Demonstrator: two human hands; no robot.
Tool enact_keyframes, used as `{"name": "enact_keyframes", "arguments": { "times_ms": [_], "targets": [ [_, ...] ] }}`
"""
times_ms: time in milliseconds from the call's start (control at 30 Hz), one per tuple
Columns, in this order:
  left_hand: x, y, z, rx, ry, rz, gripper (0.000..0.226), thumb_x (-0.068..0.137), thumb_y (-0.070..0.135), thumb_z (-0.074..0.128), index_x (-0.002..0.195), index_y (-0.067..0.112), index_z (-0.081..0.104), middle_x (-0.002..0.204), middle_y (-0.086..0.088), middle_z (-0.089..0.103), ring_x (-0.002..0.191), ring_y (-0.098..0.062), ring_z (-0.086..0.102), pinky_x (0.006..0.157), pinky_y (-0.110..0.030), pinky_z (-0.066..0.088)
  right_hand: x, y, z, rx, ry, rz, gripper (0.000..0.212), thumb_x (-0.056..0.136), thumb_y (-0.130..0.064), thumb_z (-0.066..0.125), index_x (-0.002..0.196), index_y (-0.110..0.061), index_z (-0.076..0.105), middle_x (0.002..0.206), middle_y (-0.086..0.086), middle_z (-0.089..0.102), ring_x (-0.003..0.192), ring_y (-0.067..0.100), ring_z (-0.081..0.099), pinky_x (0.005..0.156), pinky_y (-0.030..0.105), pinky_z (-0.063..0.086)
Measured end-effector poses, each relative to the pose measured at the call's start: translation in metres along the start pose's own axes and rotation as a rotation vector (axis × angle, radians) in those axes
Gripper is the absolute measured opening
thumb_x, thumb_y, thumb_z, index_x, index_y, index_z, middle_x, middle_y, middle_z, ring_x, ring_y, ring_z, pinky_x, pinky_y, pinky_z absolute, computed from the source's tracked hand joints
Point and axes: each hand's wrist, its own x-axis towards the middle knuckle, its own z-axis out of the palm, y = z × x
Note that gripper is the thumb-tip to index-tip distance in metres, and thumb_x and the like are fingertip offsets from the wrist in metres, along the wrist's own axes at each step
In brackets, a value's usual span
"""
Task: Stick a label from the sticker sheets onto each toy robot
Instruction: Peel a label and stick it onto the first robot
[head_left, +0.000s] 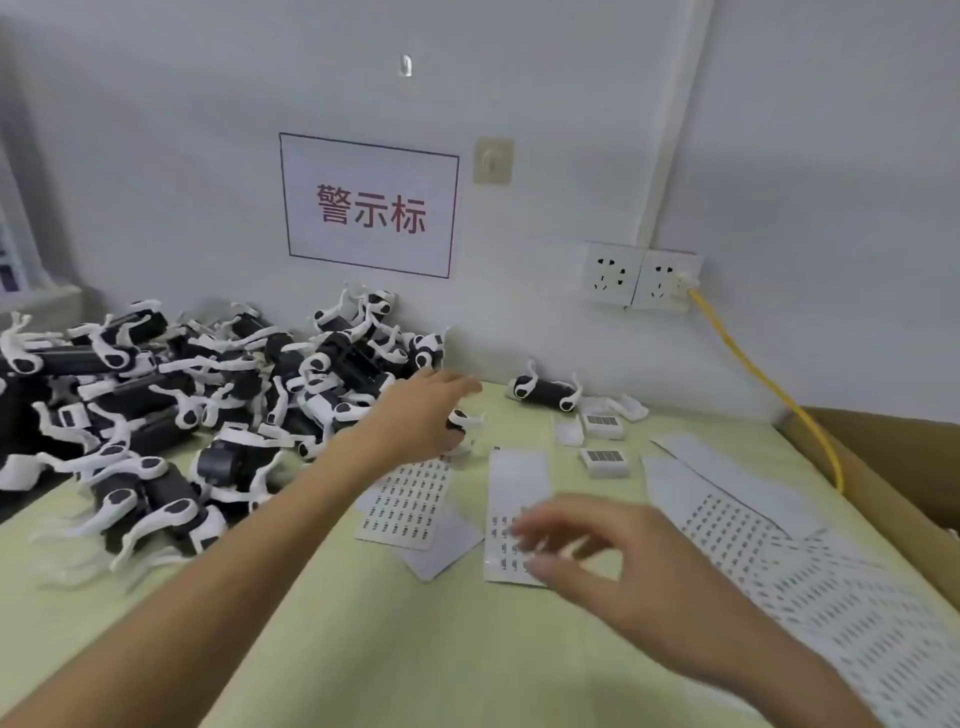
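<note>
A big pile of black-and-white toy robots (171, 395) covers the table's left side up to the wall. My left hand (421, 410) reaches to the pile's right edge, above a small robot part (462, 421) under its fingers; whether it grips it is unclear. One toy robot (543, 389) lies alone near the wall. Sticker sheets lie in the middle: one (410, 499) below my left hand, another (511, 499) partly under my right hand (613, 561). That hand hovers blurred over the sheet, fingers spread and loosely bent, holding nothing I can see.
More sticker sheets (769, 525) fan out at the right. Small white label boxes (602, 460) sit behind the sheets. A cardboard box (904, 478) stands at the right edge, with a yellow cable (769, 384) running from the wall sockets (641, 278).
</note>
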Motion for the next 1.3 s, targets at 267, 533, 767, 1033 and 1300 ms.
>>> {"name": "enact_keyframes", "arguments": {
  "times_ms": [267,533,767,1033,1300],
  "targets": [
    [0.031,-0.034,0.048,0.420,-0.137,-0.041,0.046,0.095,0.030,0.066,0.138,0.021,0.051,0.142,0.003,0.054,0.137,-0.020,0.047,0.098,-0.035,0.040,0.154,0.058,0.066,-0.168,0.000,0.401,0.056,0.093,-0.029,0.066,0.145,-0.021,0.046,0.142,0.000,0.056,0.132,0.021,0.049,0.108,0.042,0.040],
    [0.024,-0.051,0.057,0.147,0.164,0.081,0.053,0.088,0.039,0.075,0.130,0.019,0.050,0.128,0.004,0.063,0.116,-0.022,0.057,0.085,-0.036,0.039,0.174,0.077,0.087,-0.291,0.094,0.299,0.042,0.087,-0.039,0.064,0.128,-0.029,0.061,0.127,-0.008,0.064,0.128,0.019,0.046,0.109,0.040,0.025],
    [0.000,-0.051,0.065,-0.052,0.327,0.048,0.068,0.090,0.009,0.073,0.151,0.020,0.044,0.150,0.006,0.052,0.122,-0.022,0.051,0.108,-0.040,0.035,0.169,0.064,0.055,-0.355,0.078,0.309,0.033,0.086,-0.049,0.061,0.110,-0.028,0.066,0.089,-0.011,0.057,0.109,0.020,0.053,0.115,0.048,0.021],
    [-0.002,-0.063,0.054,-0.085,0.346,-0.002,0.082,0.088,0.002,0.077,0.157,0.013,0.035,0.168,-0.006,0.029,0.140,-0.030,0.041,0.109,-0.053,0.043,0.167,0.044,0.058,-0.120,0.079,0.414,0.023,0.085,-0.045,0.064,0.095,-0.026,0.053,0.074,-0.011,0.055,0.078,0.005,0.047,0.084,0.037,0.024],
    [-0.003,-0.058,0.060,-0.243,0.408,-0.102,0.083,0.094,0.014,0.074,0.161,0.017,0.024,0.165,-0.002,0.032,0.145,-0.022,0.038,0.115,-0.045,0.034,0.164,0.037,0.064,0.461,0.279,0.671,0.014,0.089,-0.034,0.066,0.082,-0.023,0.062,0.081,-0.009,0.060,0.072,0.009,0.053,0.062,0.028,0.037]
  ]
}}
